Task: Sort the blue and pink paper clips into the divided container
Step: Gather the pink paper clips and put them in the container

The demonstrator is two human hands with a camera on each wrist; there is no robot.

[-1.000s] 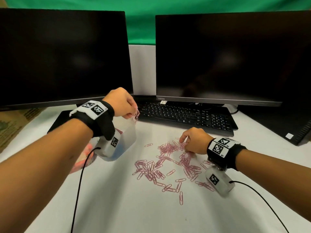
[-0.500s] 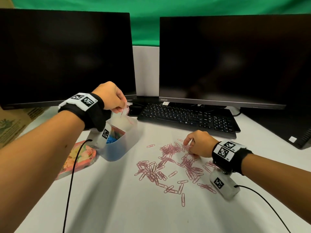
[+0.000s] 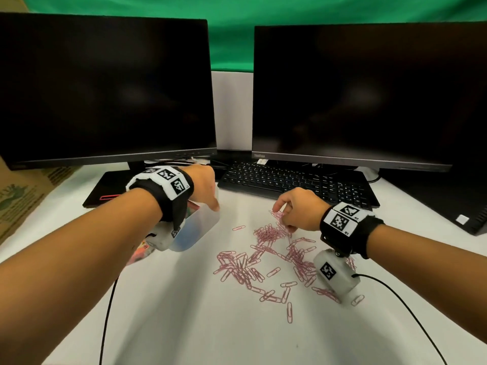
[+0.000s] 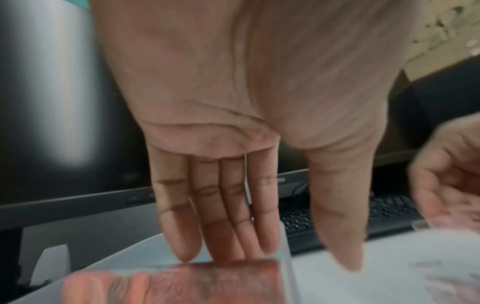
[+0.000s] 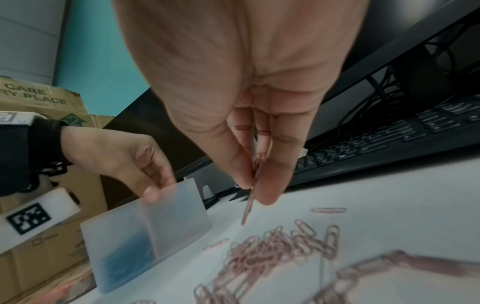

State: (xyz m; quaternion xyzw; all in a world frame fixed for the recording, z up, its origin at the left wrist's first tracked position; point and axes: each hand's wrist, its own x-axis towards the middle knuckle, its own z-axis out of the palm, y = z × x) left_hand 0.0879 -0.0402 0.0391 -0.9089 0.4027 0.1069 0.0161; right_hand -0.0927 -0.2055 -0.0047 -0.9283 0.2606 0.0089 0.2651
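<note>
I see pink paper clips (image 3: 266,262) scattered right of a frosted divided container (image 5: 148,232). My right hand (image 5: 249,115) pinches one clip; my left hand (image 4: 233,127), fingers straight, touches the container's rim.

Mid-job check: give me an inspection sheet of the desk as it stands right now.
Surface: white desk.
Job's things: pink paper clips scattered loose at centre; frosted container at their left, blue showing through one compartment.
Clutter: colourful flat item beside the container, partly hidden.
Grippers: left hand with straight fingers at the container's rim, holding nothing; right hand pinching pink clips.
Cables: black wrist-camera cables trailing over the desk on both sides.
Surroundings: two dark monitors, keyboard, cardboard box, green backdrop.
</note>
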